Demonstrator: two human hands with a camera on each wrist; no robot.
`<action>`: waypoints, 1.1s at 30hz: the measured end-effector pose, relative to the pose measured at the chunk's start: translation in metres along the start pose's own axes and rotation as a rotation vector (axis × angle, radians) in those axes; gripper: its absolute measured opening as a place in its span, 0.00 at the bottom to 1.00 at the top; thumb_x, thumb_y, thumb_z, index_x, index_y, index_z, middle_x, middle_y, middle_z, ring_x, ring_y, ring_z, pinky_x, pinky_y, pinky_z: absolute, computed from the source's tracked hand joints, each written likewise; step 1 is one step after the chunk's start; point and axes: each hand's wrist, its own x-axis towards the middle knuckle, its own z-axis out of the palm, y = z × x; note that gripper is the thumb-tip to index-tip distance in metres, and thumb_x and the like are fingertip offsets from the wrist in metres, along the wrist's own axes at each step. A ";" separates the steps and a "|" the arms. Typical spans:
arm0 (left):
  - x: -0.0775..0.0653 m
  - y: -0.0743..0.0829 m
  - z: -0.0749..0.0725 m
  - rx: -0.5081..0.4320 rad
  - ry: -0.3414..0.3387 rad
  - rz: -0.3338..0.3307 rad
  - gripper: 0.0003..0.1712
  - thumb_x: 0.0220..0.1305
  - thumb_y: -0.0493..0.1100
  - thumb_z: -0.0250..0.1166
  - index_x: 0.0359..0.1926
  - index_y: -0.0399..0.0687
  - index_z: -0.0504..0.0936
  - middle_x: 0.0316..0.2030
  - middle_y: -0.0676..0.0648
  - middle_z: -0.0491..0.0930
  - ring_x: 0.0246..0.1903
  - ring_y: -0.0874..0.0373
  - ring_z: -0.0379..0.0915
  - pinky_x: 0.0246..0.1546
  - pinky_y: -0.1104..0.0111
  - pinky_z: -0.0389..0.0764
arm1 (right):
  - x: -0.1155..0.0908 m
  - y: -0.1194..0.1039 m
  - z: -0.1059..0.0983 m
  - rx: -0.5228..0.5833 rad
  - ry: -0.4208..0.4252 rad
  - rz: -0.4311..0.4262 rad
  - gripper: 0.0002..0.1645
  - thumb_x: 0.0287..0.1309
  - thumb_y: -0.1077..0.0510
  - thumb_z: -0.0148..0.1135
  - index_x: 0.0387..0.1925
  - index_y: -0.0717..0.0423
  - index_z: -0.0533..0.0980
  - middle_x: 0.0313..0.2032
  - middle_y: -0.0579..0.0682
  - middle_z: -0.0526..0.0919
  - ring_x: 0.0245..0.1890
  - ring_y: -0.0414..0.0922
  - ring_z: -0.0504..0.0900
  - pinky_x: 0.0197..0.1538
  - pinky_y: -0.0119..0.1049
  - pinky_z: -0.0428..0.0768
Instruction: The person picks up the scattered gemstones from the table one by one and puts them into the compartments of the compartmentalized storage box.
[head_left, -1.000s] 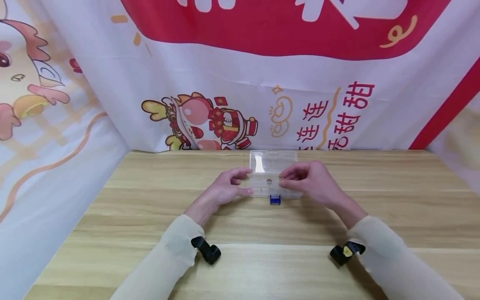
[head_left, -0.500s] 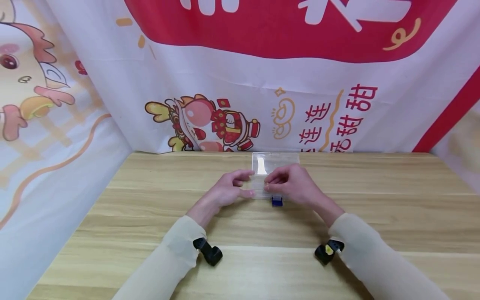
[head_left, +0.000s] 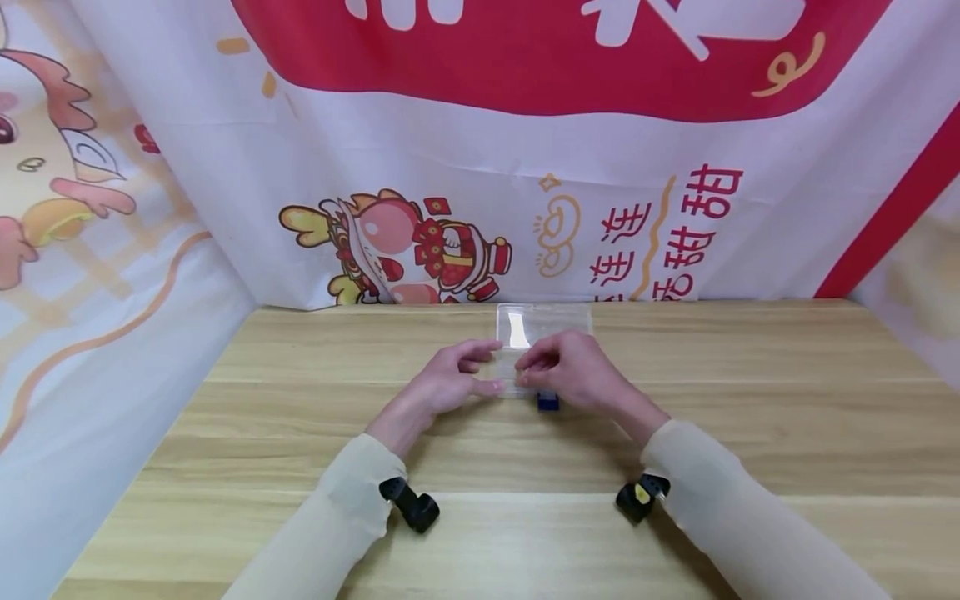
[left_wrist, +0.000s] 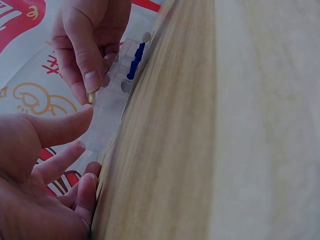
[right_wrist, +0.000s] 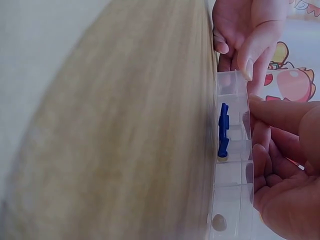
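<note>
A clear plastic compartment box (head_left: pixel 508 385) lies on the table with its transparent lid (head_left: pixel 551 321) folded back. My left hand (head_left: pixel 452 377) holds the box's left end between thumb and fingers. Over the compartments my right hand (head_left: pixel 573 371) pinches a small yellowish piece (left_wrist: pixel 91 97), which shows at the thumb tip in the left wrist view. Small rounded greyish pieces (right_wrist: pixel 219 222) sit in the box; their kind is unclear. A blue latch (head_left: pixel 548 402) is on the box's front side. My right hand hides much of the box in the head view.
The wooden table (head_left: pixel 480 525) ends at a printed white and red cloth (head_left: pixel 420 133) behind the box. Another printed cloth (head_left: pixel 97 333) hangs along the left side. Both sleeves carry black wrist cameras (head_left: pixel 417 510).
My right hand has moved left across the box, toward the left hand. My left hand keeps its place at the left end. The head view has shifted slightly.
</note>
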 end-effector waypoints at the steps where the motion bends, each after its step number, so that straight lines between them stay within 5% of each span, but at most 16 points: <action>1: 0.000 0.000 -0.001 0.001 0.000 0.000 0.36 0.63 0.39 0.76 0.71 0.64 0.78 0.69 0.50 0.77 0.68 0.48 0.68 0.74 0.50 0.67 | 0.001 -0.001 0.000 -0.001 -0.002 -0.002 0.08 0.63 0.59 0.75 0.44 0.53 0.90 0.37 0.48 0.90 0.38 0.44 0.82 0.44 0.36 0.81; 33: -0.004 -0.003 -0.007 0.034 0.005 -0.034 0.36 0.65 0.44 0.76 0.72 0.67 0.77 0.70 0.51 0.76 0.68 0.48 0.67 0.74 0.47 0.67 | 0.003 -0.013 0.010 -0.036 -0.029 0.082 0.12 0.62 0.53 0.78 0.46 0.49 0.91 0.39 0.45 0.90 0.39 0.44 0.81 0.43 0.36 0.80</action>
